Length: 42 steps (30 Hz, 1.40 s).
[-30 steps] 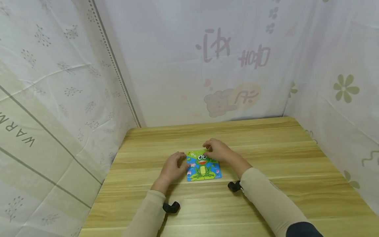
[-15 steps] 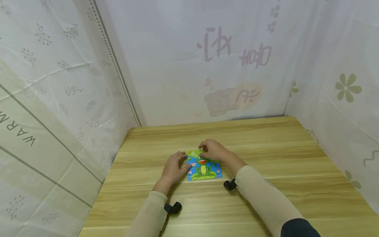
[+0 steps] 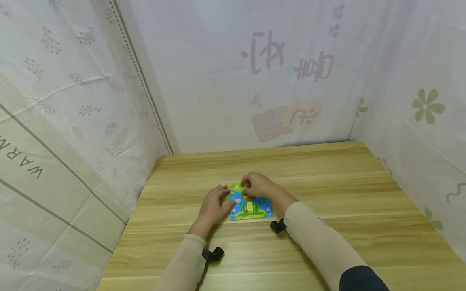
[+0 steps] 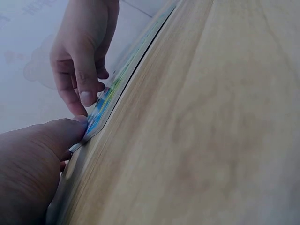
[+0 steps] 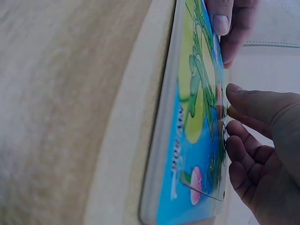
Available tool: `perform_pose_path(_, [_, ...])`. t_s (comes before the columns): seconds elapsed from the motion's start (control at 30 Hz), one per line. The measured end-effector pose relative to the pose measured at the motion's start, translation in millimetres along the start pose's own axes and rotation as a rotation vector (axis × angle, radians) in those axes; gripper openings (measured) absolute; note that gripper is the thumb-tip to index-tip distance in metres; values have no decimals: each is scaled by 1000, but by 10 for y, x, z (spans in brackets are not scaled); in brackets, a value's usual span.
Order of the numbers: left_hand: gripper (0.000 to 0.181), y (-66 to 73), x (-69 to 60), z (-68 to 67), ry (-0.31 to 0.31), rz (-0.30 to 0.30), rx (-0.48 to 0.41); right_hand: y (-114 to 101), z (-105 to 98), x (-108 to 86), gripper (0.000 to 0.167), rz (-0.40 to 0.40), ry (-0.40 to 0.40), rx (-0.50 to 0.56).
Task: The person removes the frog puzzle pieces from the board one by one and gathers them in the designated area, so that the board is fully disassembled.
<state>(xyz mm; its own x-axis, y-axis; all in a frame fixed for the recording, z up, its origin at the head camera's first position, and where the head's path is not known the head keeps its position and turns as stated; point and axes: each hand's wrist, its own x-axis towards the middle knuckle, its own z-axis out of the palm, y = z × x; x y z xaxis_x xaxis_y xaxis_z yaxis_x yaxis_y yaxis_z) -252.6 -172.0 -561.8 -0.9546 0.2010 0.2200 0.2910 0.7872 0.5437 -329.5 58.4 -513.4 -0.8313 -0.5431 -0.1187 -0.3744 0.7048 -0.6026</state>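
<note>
A flat, square frog picture puzzle (image 3: 250, 210) lies on the wooden table, its green frog on a blue ground. An inset seam shows inside its border in the right wrist view. My left hand (image 3: 212, 207) rests at the puzzle's left side, the thumb on that edge and the other fingers near the upper left corner. Over the upper part of the picture is my right hand (image 3: 259, 185), covering the frog's eyes. Its thumb (image 5: 248, 101) and bent fingers are at the picture's surface in the right wrist view. I see no loose piece between them.
The light wooden table (image 3: 327, 194) extends around the puzzle on all sides. Printed cloth curtains (image 3: 211, 81) stand behind the table and at both sides. A black wrist camera (image 3: 213, 254) sits on the left wrist, another on the right.
My right hand has slid left across the top of the picture, from the upper right to the frog's eyes. The left hand and the puzzle have hardly moved.
</note>
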Motion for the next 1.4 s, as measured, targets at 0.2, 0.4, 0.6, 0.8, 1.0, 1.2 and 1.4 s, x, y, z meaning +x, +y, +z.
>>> perform_pose_path(0.2, [57,-7,0,6,-6,0,3,6,16,21,31,18,-14,31])
perform_pose_path(0.4, [59,-13,-2,3,-12,-3,2,-22,0,33,34,30,-30,59])
perform_pose_path(0.6, [57,-25,-1,16,-9,7,2,-46,-8,18,37,36,-39,78])
perform_pose_path(0.8, [57,-32,7,17,1,16,8,-69,-22,8,42,38,-51,82])
perform_pose_path(1.0, [56,-28,6,23,0,19,20,-73,-25,22,44,50,-63,91])
perform_pose_path(1.2, [55,-13,-7,20,1,25,29,-57,-13,38,47,69,-63,98])
perform_pose_path(1.4, [56,-4,-13,2,-11,9,29,-60,-20,54,46,79,-55,125])
